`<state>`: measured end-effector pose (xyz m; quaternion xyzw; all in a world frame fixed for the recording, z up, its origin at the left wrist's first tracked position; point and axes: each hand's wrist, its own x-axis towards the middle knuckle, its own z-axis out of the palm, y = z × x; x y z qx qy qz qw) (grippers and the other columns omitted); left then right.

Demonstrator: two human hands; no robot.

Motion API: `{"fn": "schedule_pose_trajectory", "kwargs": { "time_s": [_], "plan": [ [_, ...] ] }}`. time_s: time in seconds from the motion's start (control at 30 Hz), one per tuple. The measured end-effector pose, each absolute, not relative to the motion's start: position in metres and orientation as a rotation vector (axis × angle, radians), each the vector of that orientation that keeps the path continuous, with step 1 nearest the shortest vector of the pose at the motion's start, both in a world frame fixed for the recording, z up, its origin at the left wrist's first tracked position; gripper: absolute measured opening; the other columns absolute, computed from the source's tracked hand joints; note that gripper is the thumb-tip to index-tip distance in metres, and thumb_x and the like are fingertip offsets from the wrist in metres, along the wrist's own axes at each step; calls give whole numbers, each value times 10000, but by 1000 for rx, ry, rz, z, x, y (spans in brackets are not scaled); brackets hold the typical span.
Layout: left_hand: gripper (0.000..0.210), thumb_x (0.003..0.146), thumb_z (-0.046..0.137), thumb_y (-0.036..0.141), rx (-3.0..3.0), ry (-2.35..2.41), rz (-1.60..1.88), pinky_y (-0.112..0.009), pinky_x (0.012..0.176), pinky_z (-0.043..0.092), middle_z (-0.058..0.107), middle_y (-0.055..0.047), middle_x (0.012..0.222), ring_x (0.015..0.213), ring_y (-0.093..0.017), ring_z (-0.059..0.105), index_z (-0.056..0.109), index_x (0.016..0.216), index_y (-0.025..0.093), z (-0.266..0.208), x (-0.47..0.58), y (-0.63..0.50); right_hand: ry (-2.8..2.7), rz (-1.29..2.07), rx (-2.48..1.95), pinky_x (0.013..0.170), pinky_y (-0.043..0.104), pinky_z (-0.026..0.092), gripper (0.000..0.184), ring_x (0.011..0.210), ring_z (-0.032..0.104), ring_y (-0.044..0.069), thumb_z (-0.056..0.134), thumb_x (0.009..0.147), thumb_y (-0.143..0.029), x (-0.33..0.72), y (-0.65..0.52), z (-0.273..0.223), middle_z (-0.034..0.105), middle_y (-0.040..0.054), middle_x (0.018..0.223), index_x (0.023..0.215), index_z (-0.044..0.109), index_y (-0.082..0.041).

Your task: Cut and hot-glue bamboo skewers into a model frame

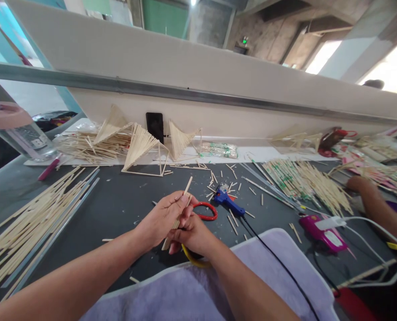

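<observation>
My left hand (163, 217) is closed on a few thin wooden sticks (187, 185), their tips poking out above the fingers. Against it, my right hand (193, 234) is curled round the lower part of the same sticks, whose ends show below. A red loop handle (205, 211), apparently of scissors, sticks out past the right hand. Under that wrist shows a yellow loop handle (195, 257); whether both loops belong to one tool I cannot tell. Just right of the hands lies a blue glue gun (229, 200) among cut stick pieces.
Long sticks (34, 223) and clear glue sticks lie left. Stick frame models (141, 149) stand along the back beside a black phone (155, 127). Bundled sticks (288, 180) and a magenta power strip (323, 232) are right. Another person's arm (378, 205) reaches in. A lilac cloth (268, 258) covers the near edge.
</observation>
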<state>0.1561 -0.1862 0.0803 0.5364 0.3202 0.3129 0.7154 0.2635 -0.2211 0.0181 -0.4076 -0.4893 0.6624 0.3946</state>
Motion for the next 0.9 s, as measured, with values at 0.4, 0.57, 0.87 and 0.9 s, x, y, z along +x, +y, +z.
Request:
{"fn": "schedule_pose_trajectory", "kwargs": {
  "time_s": [0.4,0.57,0.87,0.9],
  "plan": [
    [221,827,486,373,1136,667,851,-209,557,426,408,51,554,478,-56,379,525,761,166,78,153,-166,-1702,1252,-1225,615,250,478,248,626,606,129,528,792,-383,284,-217,26,633,16,728,863,667,-191],
    [191,810,517,345,1076,661,840,-159,393,315,361,58,546,421,-39,295,511,760,160,76,139,-135,-2028,448,-1799,835,319,384,209,935,532,195,537,746,-194,305,-218,40,613,80,948,933,630,-178],
    [231,806,510,378,1139,705,700,-123,363,172,355,66,541,378,-6,239,483,752,155,78,132,-130,-2185,302,-2075,725,286,371,219,848,572,200,454,724,-112,307,-217,32,639,95,899,879,598,-169],
    [236,811,503,383,1153,708,692,-125,366,169,354,65,545,382,-5,236,484,755,155,80,132,-131,-2176,317,-2086,691,278,368,207,819,584,197,457,712,-108,307,-217,32,646,92,872,852,596,-168]
  ]
}}
